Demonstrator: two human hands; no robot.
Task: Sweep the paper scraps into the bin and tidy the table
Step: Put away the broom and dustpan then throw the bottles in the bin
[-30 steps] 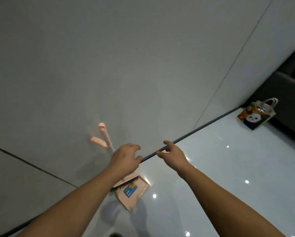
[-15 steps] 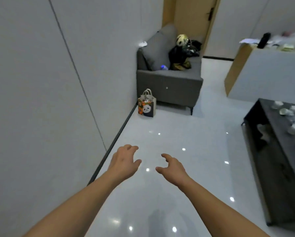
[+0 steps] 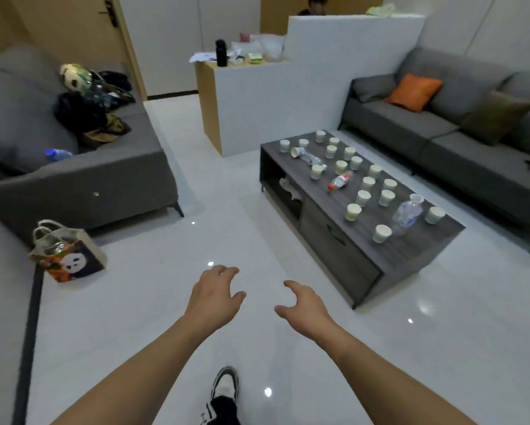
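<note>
Your left hand (image 3: 215, 297) and right hand (image 3: 307, 303) hang out in front of you over the white floor (image 3: 153, 302), fingers loosely curled and apart, holding nothing. You carry no broom and no dustpan, and no bin shows anywhere in this view.

The tabletop (image 3: 417, 240) lies ahead to your right, well apart from your hands. Pale paper cups (image 3: 353, 212) are scattered over it from the far end to the near right corner. A red-capped bottle (image 3: 338, 181) lies on its side near the middle, a clear bottle (image 3: 406, 213) stands toward the near right edge, and another lies flat among the cups at the far left end. You cannot make out loose paper scraps on the tabletop from here; something pale sits in the open shelf (image 3: 288, 188) under the far left end.

The risks, as a judgement:
- Reaching the tabletop empty-handed means nothing to sweep with or into.
- A broad sweep would likely tip the light cups and roll the bottles off the edge.
- The panda bag (image 3: 70, 256) by the wall and your own shoe (image 3: 225, 383) share a glossy floor that may be slippery.
</note>
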